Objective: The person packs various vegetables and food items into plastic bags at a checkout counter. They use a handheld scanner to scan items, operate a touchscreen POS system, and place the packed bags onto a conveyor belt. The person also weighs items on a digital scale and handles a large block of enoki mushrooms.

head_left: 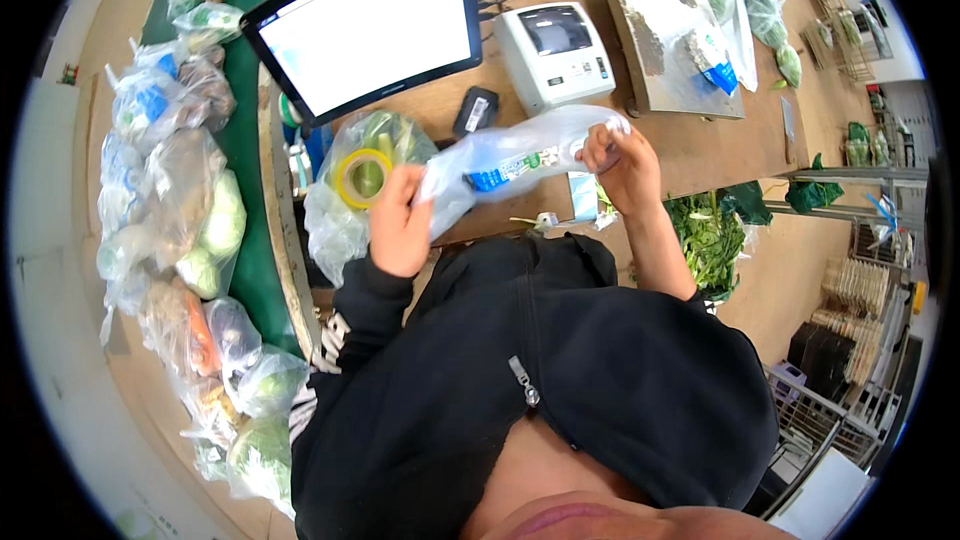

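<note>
A clear plastic bag (480,162) with blue and green print is stretched sideways between my hands, above the table's near edge. My left hand (402,225) is closed on the bag's left end, fingers wrapped in the film. My right hand (625,165) grips the other end with curled fingers. Close behind my left hand lies a yellow roll of tape (341,178), on a clear bag of green vegetables (400,130). What the stretched bag contains, if anything, cannot be made out.
Beyond the bag stand a monitor (370,35), a white label printer (556,55), a small black box (476,111) and a metal scale (655,50) bearing bagged goods. Several bagged vegetables (185,210) line the green belt at left. Leafy greens (705,245) sit below the table's right side.
</note>
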The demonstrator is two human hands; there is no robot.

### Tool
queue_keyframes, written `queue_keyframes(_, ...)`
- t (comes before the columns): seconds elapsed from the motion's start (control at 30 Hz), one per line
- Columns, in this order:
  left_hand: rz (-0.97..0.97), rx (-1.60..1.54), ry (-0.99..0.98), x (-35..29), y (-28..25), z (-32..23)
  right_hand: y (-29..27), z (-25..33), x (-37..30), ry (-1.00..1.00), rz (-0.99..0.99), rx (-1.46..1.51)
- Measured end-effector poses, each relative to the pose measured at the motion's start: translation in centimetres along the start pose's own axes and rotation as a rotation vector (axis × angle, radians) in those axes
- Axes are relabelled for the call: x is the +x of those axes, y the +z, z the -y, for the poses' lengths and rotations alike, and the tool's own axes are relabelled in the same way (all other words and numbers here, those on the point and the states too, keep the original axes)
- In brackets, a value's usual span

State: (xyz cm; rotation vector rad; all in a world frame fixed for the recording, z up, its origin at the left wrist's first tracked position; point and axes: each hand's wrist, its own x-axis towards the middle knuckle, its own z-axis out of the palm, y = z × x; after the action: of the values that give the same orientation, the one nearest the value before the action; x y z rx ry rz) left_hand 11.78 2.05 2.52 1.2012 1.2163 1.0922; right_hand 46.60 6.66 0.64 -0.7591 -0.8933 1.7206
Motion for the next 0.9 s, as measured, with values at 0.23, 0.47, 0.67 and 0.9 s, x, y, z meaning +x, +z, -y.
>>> queue_keyframes(0.23, 0.222, 0.251, 0.799, 3.6, 5.5, -13.3, 16.5, 4.6, -2.3, -0.112, -0.148, -0.569)
queue_keyframes(0.47, 0.72, 0.181, 0.101, 5.3, 5.8, -3.1, 15.5, 9.1, 3.1, -0.717, -0.241, -1.271)
queue_keyframes(0.67, -0.146, 0.069, 0.519, 9.7, 1.3, -1.5, 15.9, 4.6, 0.2, -0.693, 0.326, -0.906)
queue_keyframes(0.9, 0.743, -0.854, 0.413, 4.5, 0.5, -10.5, 12.3, -2.6, 3.6, 0.312, 0.294, 0.185)
